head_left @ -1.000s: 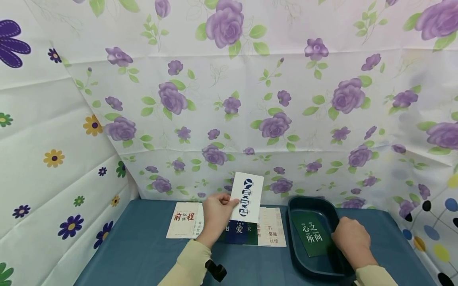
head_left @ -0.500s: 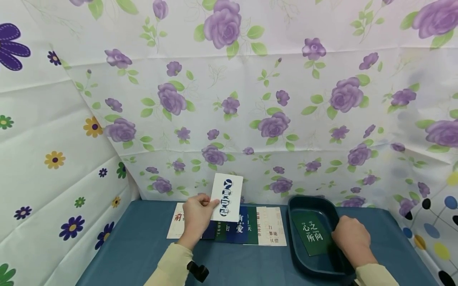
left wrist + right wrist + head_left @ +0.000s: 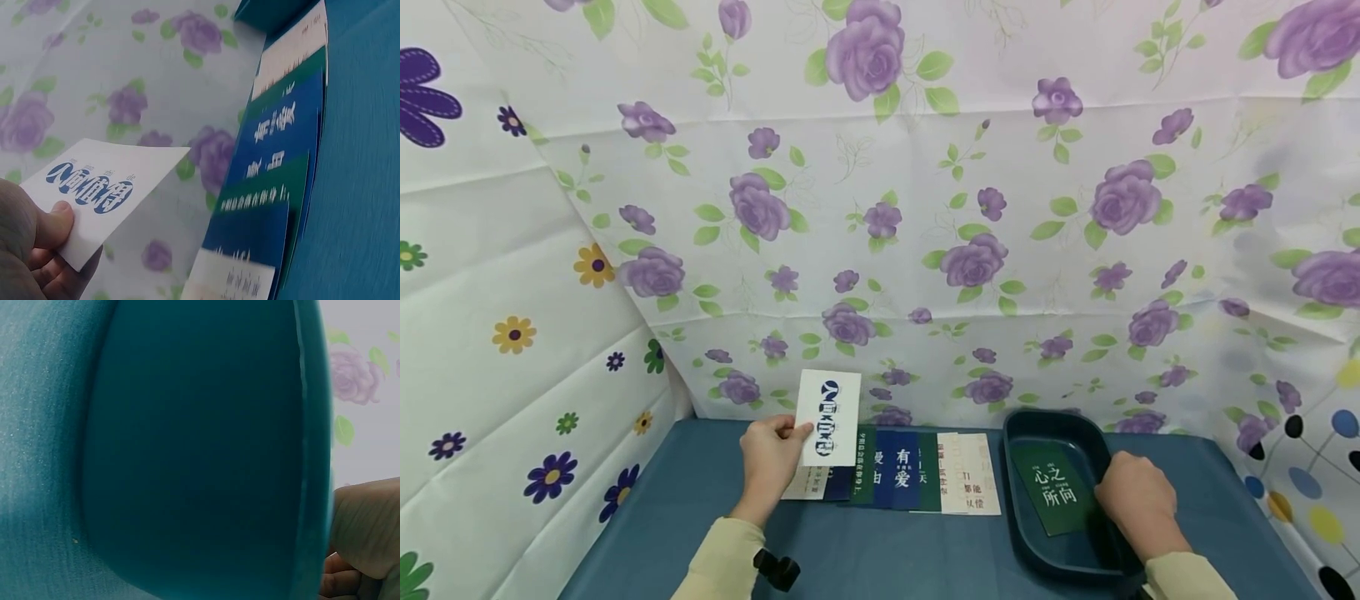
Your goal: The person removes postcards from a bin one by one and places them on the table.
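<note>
My left hand [image 3: 771, 458] pinches a white card [image 3: 846, 417] with blue printed characters, holding it upright above the left end of a row of overlapping cards [image 3: 901, 471]. In the left wrist view the thumb [image 3: 55, 226] presses on the card's printed face [image 3: 137, 169]. The row has green, blue and cream cards; its left end is partly hidden by my hand and the held card. My right hand [image 3: 1138, 504] grips the right rim of a dark teal tray [image 3: 1018, 529]. Inside the tray lies a green card [image 3: 1051, 492] with white characters. The right wrist view shows the tray's outer wall [image 3: 200, 450].
A blue-teal cloth covers the table [image 3: 895, 558]. Behind it hangs a white sheet [image 3: 917, 275] with purple roses. Another flowered sheet [image 3: 535, 392] closes off the left side, and a dotted sheet [image 3: 1322, 467] stands at the right.
My left hand has moved left with the white card, from over the middle of the row to its left end, uncovering the middle cards. The right hand and tray stay in place.
</note>
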Tool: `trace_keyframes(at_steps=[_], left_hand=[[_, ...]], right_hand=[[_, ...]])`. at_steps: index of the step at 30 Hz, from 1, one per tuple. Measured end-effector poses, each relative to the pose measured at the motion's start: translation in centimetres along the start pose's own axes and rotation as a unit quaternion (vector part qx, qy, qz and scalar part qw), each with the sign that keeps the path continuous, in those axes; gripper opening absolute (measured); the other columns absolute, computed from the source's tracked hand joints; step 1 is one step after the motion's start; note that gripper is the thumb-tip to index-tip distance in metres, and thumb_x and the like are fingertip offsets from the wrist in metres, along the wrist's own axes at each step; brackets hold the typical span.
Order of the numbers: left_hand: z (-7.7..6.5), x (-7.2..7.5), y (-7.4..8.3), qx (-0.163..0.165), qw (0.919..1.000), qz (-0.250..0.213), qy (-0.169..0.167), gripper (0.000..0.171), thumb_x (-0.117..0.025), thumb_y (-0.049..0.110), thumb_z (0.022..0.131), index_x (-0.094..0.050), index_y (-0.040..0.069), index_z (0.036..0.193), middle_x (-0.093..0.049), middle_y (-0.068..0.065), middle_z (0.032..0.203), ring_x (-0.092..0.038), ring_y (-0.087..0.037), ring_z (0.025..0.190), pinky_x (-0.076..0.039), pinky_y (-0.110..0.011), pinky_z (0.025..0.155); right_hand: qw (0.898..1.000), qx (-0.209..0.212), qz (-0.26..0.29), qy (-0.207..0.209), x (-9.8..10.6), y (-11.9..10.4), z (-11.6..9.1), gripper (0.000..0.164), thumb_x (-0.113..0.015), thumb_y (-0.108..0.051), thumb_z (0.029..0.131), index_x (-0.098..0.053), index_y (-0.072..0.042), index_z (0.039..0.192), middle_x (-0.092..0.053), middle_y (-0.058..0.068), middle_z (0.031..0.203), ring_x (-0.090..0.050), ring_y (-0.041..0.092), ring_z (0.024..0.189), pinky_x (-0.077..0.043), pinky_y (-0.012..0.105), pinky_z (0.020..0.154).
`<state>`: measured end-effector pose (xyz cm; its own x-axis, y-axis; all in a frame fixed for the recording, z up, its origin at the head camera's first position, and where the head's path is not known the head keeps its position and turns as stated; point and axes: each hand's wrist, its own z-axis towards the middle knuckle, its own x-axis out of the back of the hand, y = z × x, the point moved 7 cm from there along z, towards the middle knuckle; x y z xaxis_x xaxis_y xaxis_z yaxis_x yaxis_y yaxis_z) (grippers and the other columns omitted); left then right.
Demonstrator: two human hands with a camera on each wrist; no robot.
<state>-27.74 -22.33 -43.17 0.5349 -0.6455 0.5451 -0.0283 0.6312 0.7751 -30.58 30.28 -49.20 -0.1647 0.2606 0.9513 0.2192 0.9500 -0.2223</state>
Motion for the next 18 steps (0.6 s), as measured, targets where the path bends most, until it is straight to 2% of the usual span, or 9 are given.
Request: trace_keyframes(at_steps=[5, 8, 18], left_hand=[[1.1, 1.0, -1.6, 0.005, 0.9999, 0.013, 0.007, 0.02, -0.074, 0.023, 0.081, -0.074, 0.006, 0.092, -0.068, -0.009, 0.072, -0.056, -0.015, 0.058, -0.041, -0.025, 0.047], [1.8, 1.5, -2.6, 0.009, 0.9996, 0.027, 0.005, 0.02, -0.072, 0.022, 0.083, -0.074, 0.005, 0.093, -0.066, -0.009, 0.071, -0.053, -0.017, 0.058, -0.038, -0.026, 0.047], [3.3, 3.3, -6.9, 0.055, 0.9959, 0.071, 0.004, 0.023, -0.065, 0.02, 0.088, -0.071, 0.001, 0.099, -0.066, -0.013, 0.078, -0.057, -0.022, 0.066, -0.04, -0.028, 0.05]], right_hand=[[1.0, 0.0, 0.003, 0.001, 0.0, 0.0, -0.1, 0.021, -0.061, -0.017, 0.083, -0.065, 0.003, 0.088, -0.064, 0.022, 0.078, -0.056, 0.028, 0.058, -0.043, 0.042, 0.046], [1.0, -0.001, 0.001, 0.002, 0.1, 0.0, -0.1, 0.023, -0.061, -0.017, 0.083, -0.065, 0.004, 0.091, -0.064, 0.024, 0.08, -0.057, 0.029, 0.059, -0.043, 0.043, 0.046], [1.0, -0.001, 0.002, -0.002, 0.1, 0.1, 0.0, 0.023, -0.06, -0.017, 0.084, -0.065, 0.004, 0.091, -0.064, 0.025, 0.081, -0.057, 0.028, 0.059, -0.043, 0.043, 0.046]])
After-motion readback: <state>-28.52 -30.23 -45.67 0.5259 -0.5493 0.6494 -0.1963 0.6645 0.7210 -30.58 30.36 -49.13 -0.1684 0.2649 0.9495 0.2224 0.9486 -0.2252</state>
